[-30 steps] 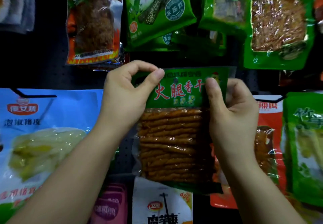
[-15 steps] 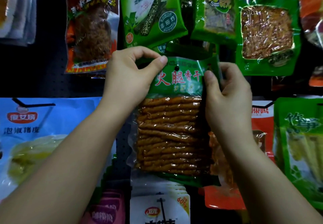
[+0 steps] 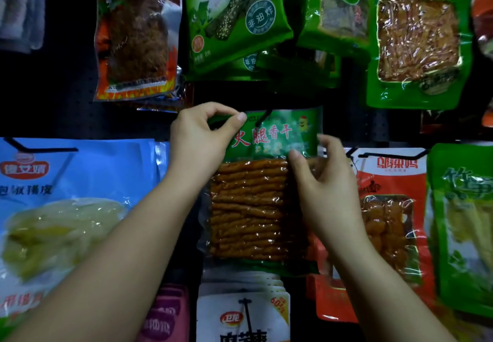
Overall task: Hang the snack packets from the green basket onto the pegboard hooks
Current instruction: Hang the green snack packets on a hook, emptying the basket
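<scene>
— Where is the green snack packet (image 3: 262,139)?
— On the black hook (image 3: 262,117) of the pegboard (image 3: 66,107), between other packets.
— And the hands?
— The left hand (image 3: 198,139) pinches its top corner. The right hand (image 3: 324,179) has loosely curled fingers at its right edge; whether it grips, I cannot tell.

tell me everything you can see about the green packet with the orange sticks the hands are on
The green packet has a green header with red characters above a clear, glossy plastic window showing stacked orange-brown sticks. It hangs upright against the dark pegboard, a black hook at its top hole. The left hand pinches its top left corner; the right hand is at its right edge, fingers loosely curled, contact unclear.
</scene>
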The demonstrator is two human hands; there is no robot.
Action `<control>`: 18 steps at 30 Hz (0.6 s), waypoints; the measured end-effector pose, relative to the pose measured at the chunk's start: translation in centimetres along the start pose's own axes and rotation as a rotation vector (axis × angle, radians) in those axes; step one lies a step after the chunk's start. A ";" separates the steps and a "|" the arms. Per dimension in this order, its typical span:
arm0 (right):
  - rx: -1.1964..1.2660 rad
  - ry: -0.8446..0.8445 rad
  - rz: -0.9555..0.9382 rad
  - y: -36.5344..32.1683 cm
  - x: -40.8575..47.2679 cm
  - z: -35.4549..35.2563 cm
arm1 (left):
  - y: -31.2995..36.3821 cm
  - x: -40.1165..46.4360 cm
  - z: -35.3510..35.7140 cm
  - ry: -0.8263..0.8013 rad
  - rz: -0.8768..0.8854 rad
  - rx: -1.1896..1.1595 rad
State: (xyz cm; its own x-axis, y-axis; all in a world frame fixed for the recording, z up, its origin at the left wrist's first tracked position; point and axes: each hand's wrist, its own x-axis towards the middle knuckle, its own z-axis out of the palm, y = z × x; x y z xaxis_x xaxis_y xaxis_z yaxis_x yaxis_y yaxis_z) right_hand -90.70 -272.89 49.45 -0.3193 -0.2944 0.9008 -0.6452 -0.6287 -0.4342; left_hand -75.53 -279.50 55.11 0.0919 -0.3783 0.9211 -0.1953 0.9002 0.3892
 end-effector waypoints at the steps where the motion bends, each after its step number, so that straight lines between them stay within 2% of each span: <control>1: 0.013 -0.009 0.020 0.7 -0.5 0.1 | -0.5 -0.4 0.2 0.008 -0.031 -0.044; 4: 0.056 -0.039 0.131 2.9 -1.6 0.8 | -2.4 -2.5 0.9 0.037 -0.188 -0.243; 9: 0.142 -0.175 0.375 5.4 -1.6 2.8 | -5.9 -4.6 1.6 0.053 -0.469 -0.335; 13: 0.075 -0.213 0.453 7.3 -0.5 4.5 | -7.8 -3.8 2.5 0.047 -0.528 -0.292; 18: -0.083 -0.199 0.435 9.0 0.7 6.7 | -10.3 -2.8 4.1 0.076 -0.631 -0.284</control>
State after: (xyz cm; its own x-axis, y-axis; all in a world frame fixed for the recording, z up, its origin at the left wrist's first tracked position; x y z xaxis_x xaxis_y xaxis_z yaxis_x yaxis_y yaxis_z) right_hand -92.12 -283.56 46.25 -0.4379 -0.6540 0.6169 -0.5373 -0.3597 -0.7628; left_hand -77.75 -288.58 48.61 0.1737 -0.8410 0.5123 0.1799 0.5386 0.8231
